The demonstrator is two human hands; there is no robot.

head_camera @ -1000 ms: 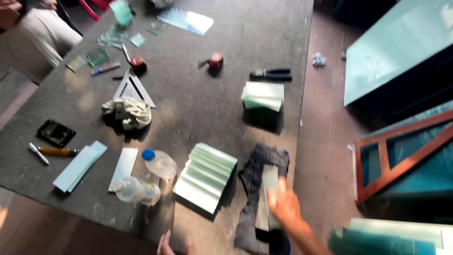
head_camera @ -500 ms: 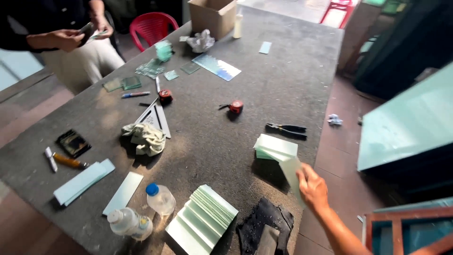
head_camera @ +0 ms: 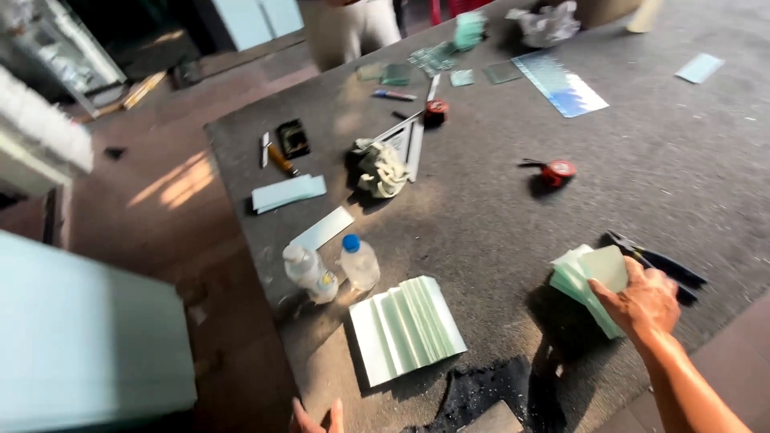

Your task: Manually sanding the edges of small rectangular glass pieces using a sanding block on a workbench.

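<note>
Left hand barely in view at the bottom edge, grip can't be told. Fanned row of pale green glass strips lies just above it on the dark grey surface. Right hand grips stack of pale green glass pieces, black pliers just beside.

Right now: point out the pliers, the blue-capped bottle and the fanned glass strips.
pliers (head_camera: 670, 269): head view, on the black handles right of the hand.
blue-capped bottle (head_camera: 358, 261): head view, on its clear body.
fanned glass strips (head_camera: 407, 329): head view, middle strip of the fan.
</note>
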